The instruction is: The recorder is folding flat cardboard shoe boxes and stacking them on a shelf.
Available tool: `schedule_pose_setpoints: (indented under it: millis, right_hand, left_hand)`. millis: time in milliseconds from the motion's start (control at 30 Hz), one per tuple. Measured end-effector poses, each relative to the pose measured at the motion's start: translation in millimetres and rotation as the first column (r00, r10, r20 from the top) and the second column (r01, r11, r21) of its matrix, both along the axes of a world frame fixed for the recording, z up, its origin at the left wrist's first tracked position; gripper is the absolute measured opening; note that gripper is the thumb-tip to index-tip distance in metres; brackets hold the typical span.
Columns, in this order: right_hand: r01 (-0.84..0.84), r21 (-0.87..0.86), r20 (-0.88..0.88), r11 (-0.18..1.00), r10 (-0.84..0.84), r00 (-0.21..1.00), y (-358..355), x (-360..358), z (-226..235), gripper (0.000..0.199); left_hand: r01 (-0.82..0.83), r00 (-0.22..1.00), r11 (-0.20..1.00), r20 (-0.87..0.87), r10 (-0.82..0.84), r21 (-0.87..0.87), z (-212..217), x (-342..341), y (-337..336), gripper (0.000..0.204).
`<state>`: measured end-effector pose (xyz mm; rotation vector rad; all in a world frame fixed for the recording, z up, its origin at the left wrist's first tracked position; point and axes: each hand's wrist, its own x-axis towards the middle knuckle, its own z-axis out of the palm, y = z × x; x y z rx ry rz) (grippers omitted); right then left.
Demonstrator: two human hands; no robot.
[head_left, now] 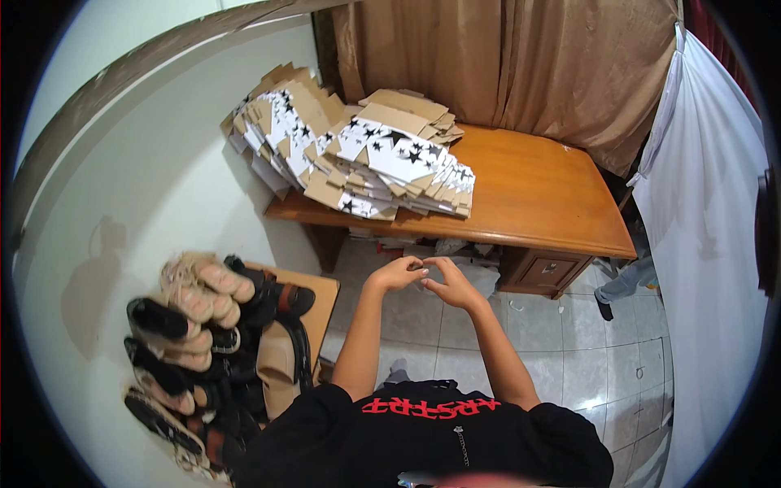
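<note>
Star-printed cardboard (382, 150) lies piled on the desk (537, 191), handling seemingly unbegun and all left, while the right hand (447, 282) has thumb and fingers parted and the left hand (396, 274)'s grip cannot be told.

Black stars of differing sizes dot the white faces of the flattened cardboard boxes (394, 148), whose bare sides are plain kraft brown, above the glossy orange-brown of the wooden desk (533, 191). Behind it the pleated curtain (455, 53) is tan-brown, the drape (704, 187) at right is bluish white, and the floor tiles (464, 329) are grey with darker joint lines. The T-shirt (325, 443) is black with red lettering (431, 408), while the piled shoes (195, 305) mix black, beige and reddish brown.
</note>
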<state>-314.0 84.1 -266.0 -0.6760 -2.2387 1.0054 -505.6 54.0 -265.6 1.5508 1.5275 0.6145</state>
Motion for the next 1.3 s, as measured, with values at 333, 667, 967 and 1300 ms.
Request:
schedule_pose_setpoints:
  millis: [333, 667, 967, 1300]
  right_hand:
    - [0.143, -0.262, -0.171, 0.955, -0.192, 0.966, 121.6, -78.2, -32.4, 0.041]
    - [0.224, -0.434, -0.149, 0.873, -0.315, 0.937, 200.3, -74.6, -53.4, 0.040]
    - [0.222, -0.414, -0.103, 0.883, -0.288, 0.952, 295.8, -7.8, -49.9, 0.041]
    - [0.213, -0.402, -0.086, 0.890, -0.268, 0.959, 386.3, 42.0, -38.3, 0.040]
  left_hand:
    - [-0.229, 0.922, 0.943, -0.255, 0.290, 0.243, -27.5, -47.2, 158.4, 0.056]
    - [-0.215, 0.771, 0.920, -0.520, 0.367, 0.329, -32.4, -46.8, 263.3, 0.082]
    - [-0.170, 0.603, 0.889, -0.669, 0.435, 0.425, -43.4, -58.4, 291.3, 0.080]
    - [0.008, 0.630, 0.471, -0.370, 0.683, 0.882, 94.4, -53.7, 319.2, 0.030]
